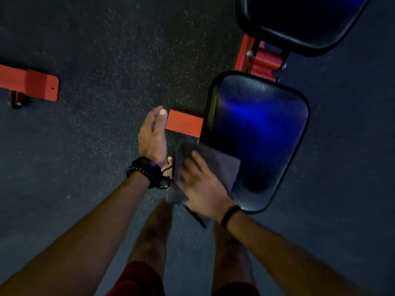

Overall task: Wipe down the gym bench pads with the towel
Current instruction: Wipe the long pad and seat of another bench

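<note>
The black seat pad (263,133) of the gym bench lies right of centre, shiny with a blue reflection. A second black pad, the backrest (299,20), sits beyond it at the top right. A folded grey towel (222,165) lies over the seat pad's near left corner. My right hand (198,184) rests on top of the towel with spread fingers, blurred by motion. My left hand (152,135) hovers to the left of the pad, fingers straight and together, holding nothing. Black bracelets circle the left wrist and a dark band the right.
The bench's red frame shows as a foot bar (183,122) left of the seat pad and a hinge bracket (263,60) between the pads. Another red bar (30,84) lies at the far left. Dark speckled rubber floor surrounds everything. My bare legs stand below the hands.
</note>
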